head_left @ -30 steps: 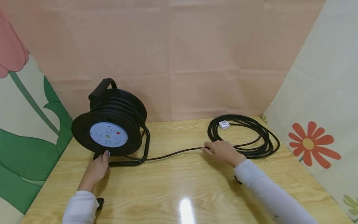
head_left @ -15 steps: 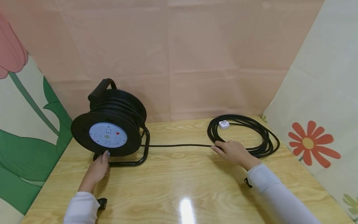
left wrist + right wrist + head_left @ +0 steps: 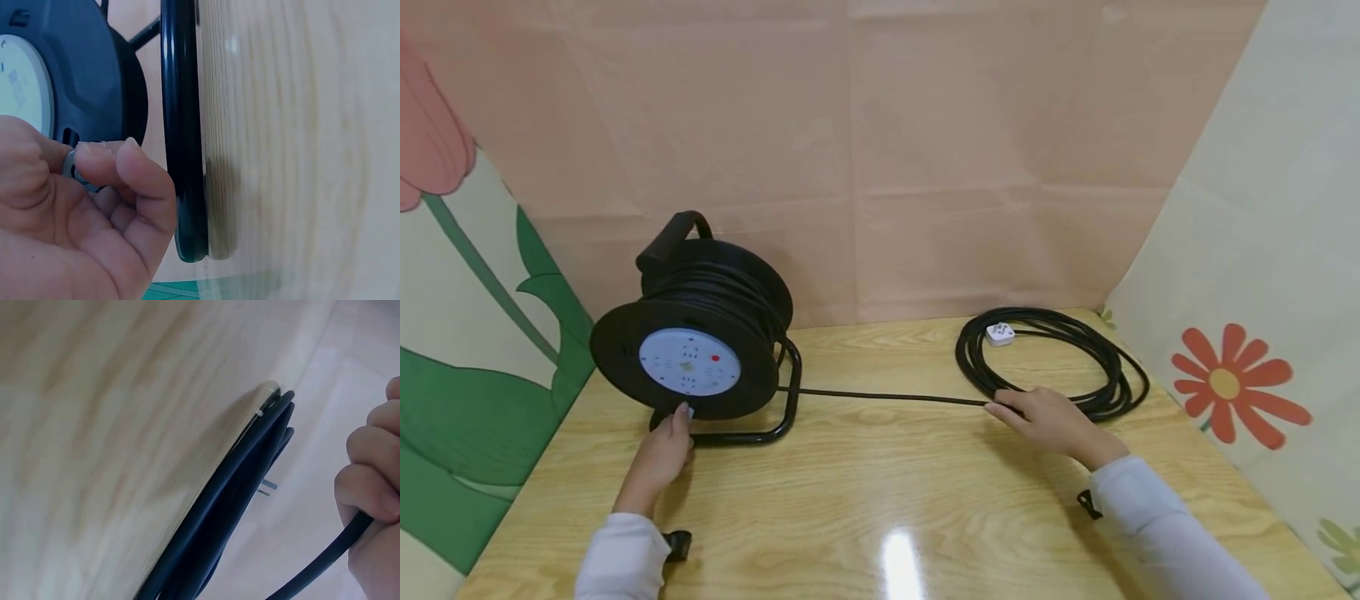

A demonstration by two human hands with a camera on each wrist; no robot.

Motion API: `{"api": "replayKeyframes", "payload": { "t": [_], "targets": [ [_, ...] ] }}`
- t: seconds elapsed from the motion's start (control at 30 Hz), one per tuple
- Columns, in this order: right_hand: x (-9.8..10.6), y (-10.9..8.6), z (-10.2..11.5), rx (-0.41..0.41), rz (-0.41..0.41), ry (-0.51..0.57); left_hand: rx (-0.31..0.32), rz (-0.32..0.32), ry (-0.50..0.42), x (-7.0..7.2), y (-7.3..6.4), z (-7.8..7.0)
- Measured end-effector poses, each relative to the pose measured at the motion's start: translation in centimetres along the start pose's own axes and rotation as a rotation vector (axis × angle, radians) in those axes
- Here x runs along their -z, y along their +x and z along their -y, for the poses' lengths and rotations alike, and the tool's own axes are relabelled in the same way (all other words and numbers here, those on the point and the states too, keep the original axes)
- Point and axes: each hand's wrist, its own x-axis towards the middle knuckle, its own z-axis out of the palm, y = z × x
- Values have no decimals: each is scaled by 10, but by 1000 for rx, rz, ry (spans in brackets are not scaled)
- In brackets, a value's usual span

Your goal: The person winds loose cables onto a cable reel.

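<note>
A black cable reel [image 3: 692,312] with a round white socket panel [image 3: 688,362] stands at the left of the table in the head view. My left hand [image 3: 657,458] is at the bottom of its front disc, pinching a small grey knob [image 3: 70,165] between thumb and fingers, as the left wrist view shows. From the reel, a black cable [image 3: 887,396] runs nearly straight to my right hand [image 3: 1056,425], whose curled fingers grip it. Beside that hand lies a loose cable coil [image 3: 972,354] with a white plug [image 3: 1000,334] inside its loop.
The reel rests on a black tubular stand [image 3: 741,437], its foot right by my left hand. A carrying handle [image 3: 666,240] rises on top. A pink backdrop [image 3: 865,167] closes off the back of the wooden table [image 3: 820,517], with flower-printed sheets at both sides.
My right hand has moved right and a little nearer to me with the cable. The curved cable between reel and hand has become nearly straight. My left hand has stayed at the knob.
</note>
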Motion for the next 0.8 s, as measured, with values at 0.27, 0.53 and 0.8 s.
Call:
{"api": "replayKeyframes", "payload": {
  "t": [0.27, 0.53, 0.8],
  "targets": [
    [-1, -4, -10, -34, -22, 6, 8, -17, 1, -1, 4, -3],
    [5, 4, -6, -15, -27, -15, 46, 93, -334, 3, 4, 2],
    [16, 19, 3, 27, -49, -62, 127, 174, -780, 14, 2, 10]
  ]
}}
